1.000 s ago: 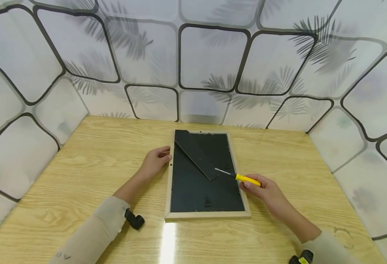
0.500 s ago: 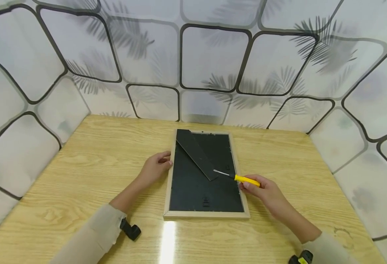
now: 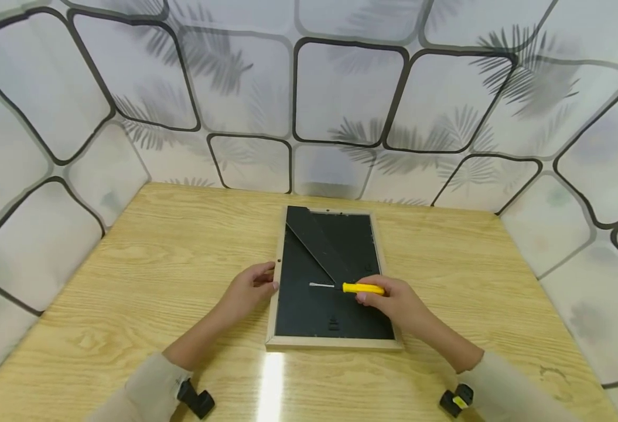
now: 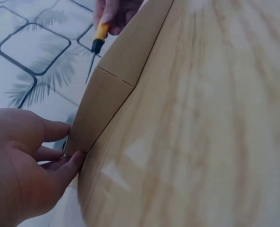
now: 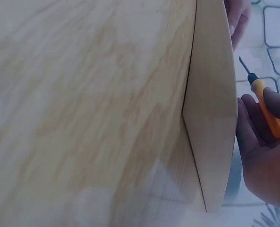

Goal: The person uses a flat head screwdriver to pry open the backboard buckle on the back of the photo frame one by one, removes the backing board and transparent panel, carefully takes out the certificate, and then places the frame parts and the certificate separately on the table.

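Observation:
A picture frame (image 3: 335, 344) with a pale wood border lies face down on the table, its black backing board (image 3: 309, 316) up. A black easel-back stand (image 3: 316, 243) slants across the board from the upper left corner. My right hand (image 3: 395, 299) holds a screwdriver (image 3: 362, 288) by its yellow handle over the board, its metal shaft pointing left. In the right wrist view, the hand (image 5: 267, 142) appears beside the frame's side (image 5: 210, 94). My left hand (image 3: 248, 293) grips the frame's left edge; the left wrist view shows its thumb and fingers (image 4: 57, 130) at that edge.
The wood-grain table (image 3: 156, 264) surrounds the frame, with a bright light reflection in front of it. Patterned white wall covering (image 3: 340, 94) stands behind the table and along both sides. A small black camera (image 3: 195, 398) is worn on each wrist.
My right hand has moved left with the screwdriver, from the frame's right edge to over the board. My left hand has slid down along the left edge.

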The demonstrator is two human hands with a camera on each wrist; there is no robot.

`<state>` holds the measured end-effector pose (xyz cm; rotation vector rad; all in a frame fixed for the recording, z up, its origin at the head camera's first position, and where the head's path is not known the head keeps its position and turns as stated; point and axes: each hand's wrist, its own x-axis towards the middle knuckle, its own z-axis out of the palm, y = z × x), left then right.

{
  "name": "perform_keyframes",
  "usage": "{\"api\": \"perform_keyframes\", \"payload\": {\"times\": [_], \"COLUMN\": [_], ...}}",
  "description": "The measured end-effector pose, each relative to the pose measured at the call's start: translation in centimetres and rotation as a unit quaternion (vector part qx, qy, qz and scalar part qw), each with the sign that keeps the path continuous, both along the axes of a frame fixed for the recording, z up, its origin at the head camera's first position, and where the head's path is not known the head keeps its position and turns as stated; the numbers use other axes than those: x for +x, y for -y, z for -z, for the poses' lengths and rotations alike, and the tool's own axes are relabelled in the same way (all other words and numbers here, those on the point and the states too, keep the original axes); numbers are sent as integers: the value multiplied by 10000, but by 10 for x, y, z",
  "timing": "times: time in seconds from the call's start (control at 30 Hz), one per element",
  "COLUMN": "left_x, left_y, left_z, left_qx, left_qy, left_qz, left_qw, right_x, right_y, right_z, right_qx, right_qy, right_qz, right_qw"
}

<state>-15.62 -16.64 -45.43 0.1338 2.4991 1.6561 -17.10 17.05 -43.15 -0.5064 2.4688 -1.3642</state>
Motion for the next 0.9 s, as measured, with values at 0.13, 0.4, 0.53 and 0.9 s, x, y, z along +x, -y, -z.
{"api": "perform_keyframes", "payload": {"times": [0.13, 0.4, 0.53, 0.9], "left_x": [1, 1, 0, 1], "left_y": [-1, 1, 0, 1], "left_z": [0, 2, 3, 4], "left_qx": [44, 167, 149, 112], "left_qy": [-5, -86, -105, -68], "left_qz": [-24, -23, -9, -20], "left_qw": [10000, 9998, 9998, 9999], "right_x": [0, 1, 1, -1], "right_y": [14, 34, 40, 46], "right_z": [3, 6, 6, 8], "right_qx": [33, 20, 159, 247], "right_qy": [-40, -22, 60, -35], "right_qz": [-396, -815, -808, -792], "right_qw": [9992, 9967, 9966, 9966]}}
